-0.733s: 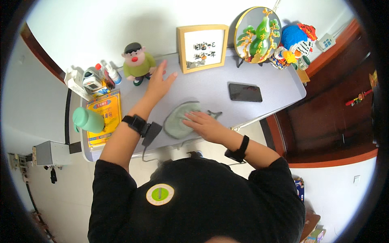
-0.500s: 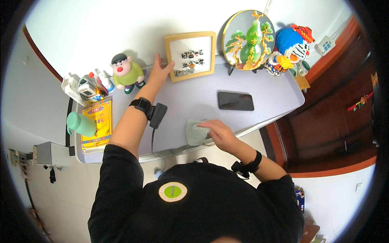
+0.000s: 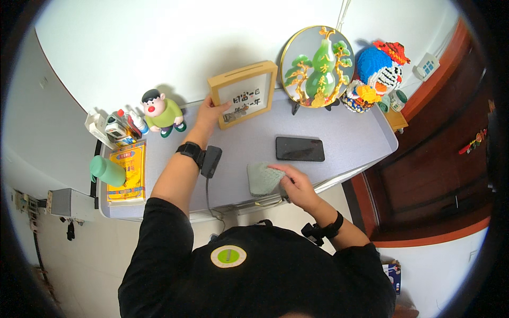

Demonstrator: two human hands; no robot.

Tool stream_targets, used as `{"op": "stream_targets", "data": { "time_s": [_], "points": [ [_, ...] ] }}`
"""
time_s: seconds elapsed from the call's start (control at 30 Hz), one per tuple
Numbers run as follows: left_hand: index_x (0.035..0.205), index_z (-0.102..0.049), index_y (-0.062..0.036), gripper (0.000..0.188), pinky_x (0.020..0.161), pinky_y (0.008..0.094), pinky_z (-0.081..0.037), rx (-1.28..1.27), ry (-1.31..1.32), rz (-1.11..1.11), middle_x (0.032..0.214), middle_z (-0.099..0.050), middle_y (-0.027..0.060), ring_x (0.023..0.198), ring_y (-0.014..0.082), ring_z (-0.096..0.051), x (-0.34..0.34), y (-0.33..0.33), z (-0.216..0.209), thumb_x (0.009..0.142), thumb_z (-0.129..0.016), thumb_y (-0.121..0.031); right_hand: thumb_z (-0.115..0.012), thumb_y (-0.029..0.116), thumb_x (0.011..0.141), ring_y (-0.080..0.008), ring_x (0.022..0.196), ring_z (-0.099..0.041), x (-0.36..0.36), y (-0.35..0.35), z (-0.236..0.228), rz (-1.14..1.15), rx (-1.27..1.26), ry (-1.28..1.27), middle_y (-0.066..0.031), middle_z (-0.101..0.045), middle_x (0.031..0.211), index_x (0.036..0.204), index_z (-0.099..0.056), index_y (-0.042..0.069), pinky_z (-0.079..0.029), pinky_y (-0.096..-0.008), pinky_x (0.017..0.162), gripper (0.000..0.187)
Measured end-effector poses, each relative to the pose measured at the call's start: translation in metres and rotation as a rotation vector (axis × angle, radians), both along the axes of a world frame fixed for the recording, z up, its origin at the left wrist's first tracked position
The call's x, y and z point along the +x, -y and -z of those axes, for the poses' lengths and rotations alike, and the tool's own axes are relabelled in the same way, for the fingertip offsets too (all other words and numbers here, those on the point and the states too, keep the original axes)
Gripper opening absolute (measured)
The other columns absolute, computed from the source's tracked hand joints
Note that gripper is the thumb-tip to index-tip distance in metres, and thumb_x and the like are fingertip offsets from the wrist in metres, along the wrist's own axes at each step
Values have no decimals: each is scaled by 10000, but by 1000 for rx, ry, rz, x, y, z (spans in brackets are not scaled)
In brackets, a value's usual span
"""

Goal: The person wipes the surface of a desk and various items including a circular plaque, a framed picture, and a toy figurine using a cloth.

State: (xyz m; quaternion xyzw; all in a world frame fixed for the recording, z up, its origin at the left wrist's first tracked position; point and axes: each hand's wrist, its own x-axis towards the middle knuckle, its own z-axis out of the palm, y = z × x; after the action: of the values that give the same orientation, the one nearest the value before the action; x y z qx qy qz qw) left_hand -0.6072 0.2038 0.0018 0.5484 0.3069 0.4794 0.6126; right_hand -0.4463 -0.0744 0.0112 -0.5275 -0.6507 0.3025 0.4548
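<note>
My left hand (image 3: 211, 113) is closed on the left side of a wooden picture frame (image 3: 242, 70), which stands at the back of the desk, turned at an angle with the slot in its top edge showing. Dark lettering and a small grey drawing lie behind its front. Near the desk's front edge, my right hand (image 3: 299, 186) pinches the right side of a folded grey-green cloth (image 3: 261, 181). The cloth rests on the desktop (image 3: 222, 180). Just beyond it lies a black phone (image 3: 300, 149), face up.
A cartoon figurine (image 3: 161, 112) stands left of the frame. On the right are a round gourd ornament (image 3: 317, 69) on a stand and a building-block figure (image 3: 379, 69). A green bottle (image 3: 108, 172), a yellow booklet (image 3: 130, 156) and several small bottles occupy the left end.
My left hand has closed on the frame's side, and the frame has turned so its top edge shows. My right hand still holds the cloth, now gripped farther along its right side.
</note>
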Motion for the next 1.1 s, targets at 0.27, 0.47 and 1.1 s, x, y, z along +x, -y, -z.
{"op": "stream_targets", "data": {
  "time_s": [0.27, 0.47, 1.1],
  "points": [
    [1101, -543, -38, 367, 759, 262, -452, 88, 129, -59, 950, -594, 27, 854, 124, -554, -36, 51, -15, 762, -684, -33, -421, -42, 822, -233, 1036, -544, -9, -14, -38, 227, 306, 9, -141, -576, 1095, 1138, -547, -4, -399, -308, 911, 342],
    [1094, -545, -33, 385, 771, 270, -461, 157, -73, -5, 966, -603, 27, 857, 124, -568, -105, 100, -46, 738, -687, 5, -472, 11, 819, -295, 1073, -519, -40, -62, -100, 497, 673, 312, -165, -563, 1112, 1109, -555, 1, -375, -380, 939, 302],
    [1157, -473, -16, 379, 889, 309, -426, 38, 174, -29, 1100, -559, 60, 1001, 167, -545, -125, 126, -54, 818, -631, -76, -451, 75, 883, -301, 1247, -389, -59, -101, -106, 456, 670, 323, -159, -413, 1336, 1318, -383, 56, -291, -360, 1035, 441]
  ]
}}
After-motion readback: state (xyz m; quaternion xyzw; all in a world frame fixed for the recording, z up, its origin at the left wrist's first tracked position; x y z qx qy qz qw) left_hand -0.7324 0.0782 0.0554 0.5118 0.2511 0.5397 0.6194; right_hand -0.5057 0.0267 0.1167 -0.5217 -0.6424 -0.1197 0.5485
